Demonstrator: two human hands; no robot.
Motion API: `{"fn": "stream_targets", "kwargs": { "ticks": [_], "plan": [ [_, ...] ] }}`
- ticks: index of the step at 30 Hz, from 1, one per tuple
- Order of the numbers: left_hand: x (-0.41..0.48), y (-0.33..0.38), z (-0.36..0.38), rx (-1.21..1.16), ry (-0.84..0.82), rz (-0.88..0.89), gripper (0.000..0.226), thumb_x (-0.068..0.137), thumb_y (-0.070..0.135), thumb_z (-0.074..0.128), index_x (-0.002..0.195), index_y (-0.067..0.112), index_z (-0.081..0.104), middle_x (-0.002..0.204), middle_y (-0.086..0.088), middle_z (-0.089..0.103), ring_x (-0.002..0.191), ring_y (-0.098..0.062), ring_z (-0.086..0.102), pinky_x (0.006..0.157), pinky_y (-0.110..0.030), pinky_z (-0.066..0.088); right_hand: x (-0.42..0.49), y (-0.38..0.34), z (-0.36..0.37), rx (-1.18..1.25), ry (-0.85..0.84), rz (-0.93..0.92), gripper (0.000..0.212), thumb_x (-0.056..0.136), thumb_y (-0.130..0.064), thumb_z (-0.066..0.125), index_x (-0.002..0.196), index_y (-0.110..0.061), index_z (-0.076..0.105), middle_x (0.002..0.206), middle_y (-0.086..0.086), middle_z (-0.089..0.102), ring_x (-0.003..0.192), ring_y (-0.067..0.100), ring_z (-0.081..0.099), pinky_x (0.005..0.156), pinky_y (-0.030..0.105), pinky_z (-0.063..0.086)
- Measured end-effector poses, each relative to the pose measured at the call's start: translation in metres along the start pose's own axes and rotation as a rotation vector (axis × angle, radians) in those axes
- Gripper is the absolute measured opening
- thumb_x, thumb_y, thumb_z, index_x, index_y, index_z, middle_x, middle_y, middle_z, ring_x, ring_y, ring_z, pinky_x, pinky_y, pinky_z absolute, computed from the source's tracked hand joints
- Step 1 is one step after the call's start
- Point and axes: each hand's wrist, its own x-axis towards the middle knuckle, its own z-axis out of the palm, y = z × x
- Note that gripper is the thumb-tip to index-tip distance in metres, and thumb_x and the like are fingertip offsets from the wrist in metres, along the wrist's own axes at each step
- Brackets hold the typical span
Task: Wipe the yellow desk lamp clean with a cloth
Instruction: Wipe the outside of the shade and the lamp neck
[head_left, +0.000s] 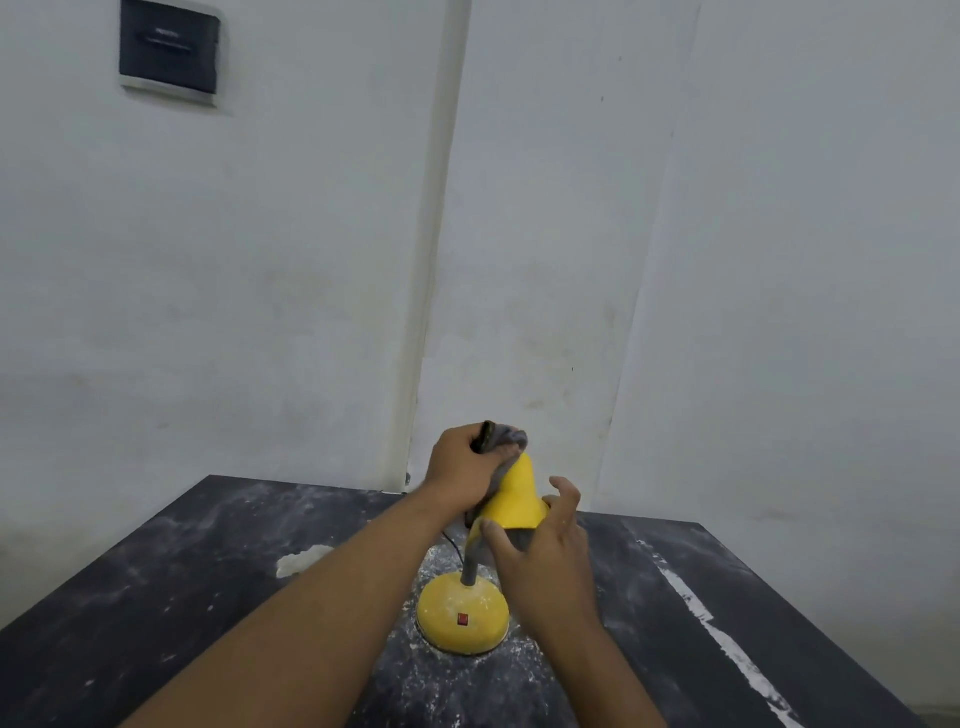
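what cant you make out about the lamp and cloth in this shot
Head view only:
- Top of the lamp shade: covered by the left hand and the grey cloth.
- Most of the cloth: bunched inside that grip.
- Shade opening and bulb: behind the right hand.
- Red switch on the base: too small to tell on or off.

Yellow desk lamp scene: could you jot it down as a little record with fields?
lamp: yellow desk lamp, upright on dusty black table
left hand: presses grey cloth on top of shade
right hand: steadies shade rim
base: round yellow base, speckled with white dust, red switch
background: white wall
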Motion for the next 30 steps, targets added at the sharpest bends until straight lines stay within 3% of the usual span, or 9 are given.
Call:
{"fn": "stream_targets", "kwargs": {
  "ticks": [5, 8, 11, 16, 22, 24, 26, 28, 30],
  "plan": [
    [-0.019, -0.017, 0.002, -0.032, -0.009, -0.074, 0.018, 0.1, 0.03, 0.079, 0.104, 0.013, 0.08, 0.093, -0.003, 0.077, 0.092, -0.02, 0.071, 0.078, -0.033, 0.054, 0.006, 0.006, -0.004, 0.024, -0.021, 0.018, 0.082, 0.102, -0.048, 0.068, 0.163, -0.025, 0.019, 0.163, 0.009, 0.043, 0.145, 0.032, 0.039, 0.098, 0.041, 0.044],
    [-0.038, -0.029, -0.003, 0.028, -0.035, -0.087, 0.025, 0.101, 0.029, 0.077, 0.093, 0.005, 0.074, 0.083, -0.009, 0.071, 0.079, -0.023, 0.063, 0.069, -0.033, 0.049, 0.012, 0.01, -0.013, 0.095, -0.034, 0.062, 0.077, 0.096, -0.052, 0.069, 0.154, -0.037, 0.02, 0.156, 0.009, 0.046, 0.136, 0.036, 0.048, 0.101, 0.049, 0.052],
    [-0.058, -0.039, -0.016, 0.063, -0.054, -0.074, 0.025, 0.101, 0.032, 0.077, 0.096, 0.007, 0.077, 0.086, -0.012, 0.076, 0.086, -0.023, 0.071, 0.074, -0.038, 0.054, 0.019, 0.012, -0.022, 0.108, -0.084, 0.071, 0.077, 0.093, -0.05, 0.071, 0.15, -0.044, 0.02, 0.152, 0.004, 0.045, 0.124, 0.037, 0.055, 0.097, 0.054, 0.056],
    [-0.109, -0.053, -0.027, -0.025, -0.025, -0.157, 0.015, 0.102, 0.035, 0.074, 0.1, 0.021, 0.077, 0.093, 0.005, 0.079, 0.093, -0.012, 0.075, 0.076, -0.025, 0.055, 0.013, 0.017, -0.027, 0.131, -0.091, 0.071, 0.082, 0.097, -0.043, 0.076, 0.16, -0.035, 0.024, 0.162, 0.002, 0.041, 0.14, 0.029, 0.047, 0.111, 0.051, 0.05],
    [-0.163, -0.079, -0.017, -0.228, 0.035, -0.408, 0.039, 0.105, 0.056, 0.058, 0.122, 0.024, 0.074, 0.115, -0.002, 0.081, 0.105, -0.019, 0.077, 0.091, -0.038, 0.063, -0.015, 0.006, -0.014, -0.054, 0.134, -0.025, 0.078, 0.092, -0.041, 0.079, 0.157, -0.023, 0.039, 0.16, 0.003, 0.043, 0.149, 0.028, 0.038, 0.118, 0.056, 0.04],
    [-0.171, -0.086, -0.017, -0.301, 0.077, -0.518, 0.049, 0.107, 0.058, 0.054, 0.134, 0.02, 0.07, 0.125, -0.007, 0.077, 0.115, -0.025, 0.074, 0.103, -0.048, 0.06, -0.033, 0.004, -0.009, -0.063, 0.323, -0.114, 0.064, 0.088, -0.032, 0.08, 0.145, -0.019, 0.052, 0.145, 0.004, 0.053, 0.137, 0.03, 0.047, 0.112, 0.05, 0.043],
    [-0.177, -0.092, -0.019, -0.401, 0.124, -0.598, 0.041, 0.109, 0.047, 0.056, 0.127, 0.014, 0.073, 0.112, -0.01, 0.081, 0.106, -0.027, 0.076, 0.094, -0.045, 0.062, -0.062, 0.006, 0.001, -0.049, 0.448, -0.215, 0.04, 0.087, -0.028, 0.074, 0.123, -0.019, 0.059, 0.12, 0.001, 0.059, 0.113, 0.028, 0.053, 0.096, 0.046, 0.049],
    [-0.181, -0.096, -0.021, -0.406, 0.115, -0.554, 0.028, 0.11, 0.033, 0.057, 0.114, 0.014, 0.077, 0.101, -0.011, 0.084, 0.097, -0.028, 0.079, 0.083, -0.04, 0.063, -0.088, 0.016, 0.019, -0.091, 0.341, -0.217, 0.032, 0.088, -0.033, 0.071, 0.115, -0.025, 0.057, 0.107, -0.005, 0.057, 0.1, 0.022, 0.052, 0.085, 0.043, 0.05],
    [-0.183, -0.104, -0.023, -0.403, 0.074, -0.475, 0.022, 0.11, 0.026, 0.059, 0.12, 0.015, 0.075, 0.109, -0.011, 0.084, 0.1, -0.027, 0.081, 0.085, -0.041, 0.064, -0.101, 0.029, 0.039, -0.078, 0.043, -0.053, 0.042, 0.092, -0.047, 0.07, 0.127, -0.033, 0.051, 0.116, -0.011, 0.056, 0.106, 0.015, 0.056, 0.088, 0.04, 0.053]
  ]
}}
